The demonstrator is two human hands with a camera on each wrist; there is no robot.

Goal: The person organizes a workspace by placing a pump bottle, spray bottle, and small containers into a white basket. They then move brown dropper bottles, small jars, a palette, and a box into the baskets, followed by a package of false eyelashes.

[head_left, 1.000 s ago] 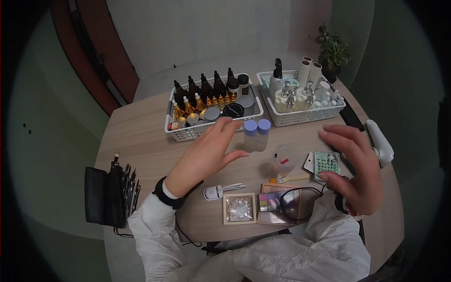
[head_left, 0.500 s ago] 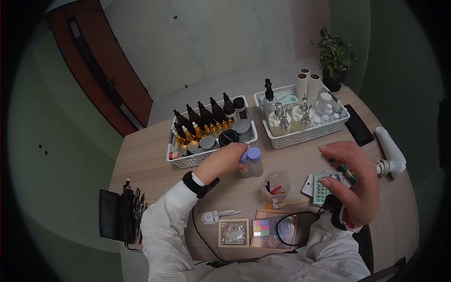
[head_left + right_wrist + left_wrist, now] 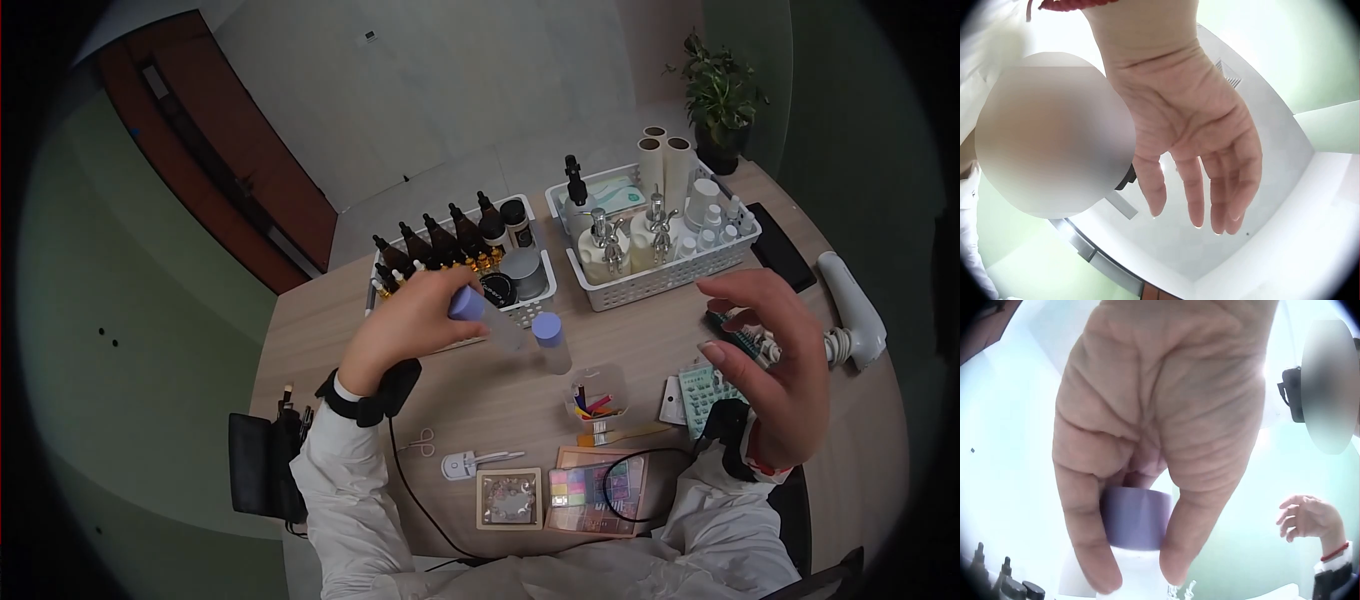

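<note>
My left hand (image 3: 405, 322) grips a frosted clear bottle (image 3: 503, 332) by its lilac cap, the bottle tilted with its base toward the right. Up close in the left wrist view, thumb and fingers close around the lilac cap (image 3: 1138, 519). A second bottle (image 3: 552, 352) of the same kind stands upright on the table just right of the held one. Over the table's right side my right hand (image 3: 775, 370) hovers with fingers loosely bent and nothing in them. The right wrist view shows that hand's bare palm (image 3: 1179, 119).
Behind the bottles stand a white basket (image 3: 548, 290) of dropper bottles and jars and another basket (image 3: 670, 275) with pump bottles. Nearer lie a clear cup (image 3: 600, 385) of small sticks, a brush (image 3: 630, 434), a palette (image 3: 600, 515), a square box (image 3: 510, 500) and scissors (image 3: 420, 443).
My left hand has reached to the two bottles, taken one by its cap and drawn it left, tilting it away from the other. My right hand keeps its loose pose. The head view has shifted.
</note>
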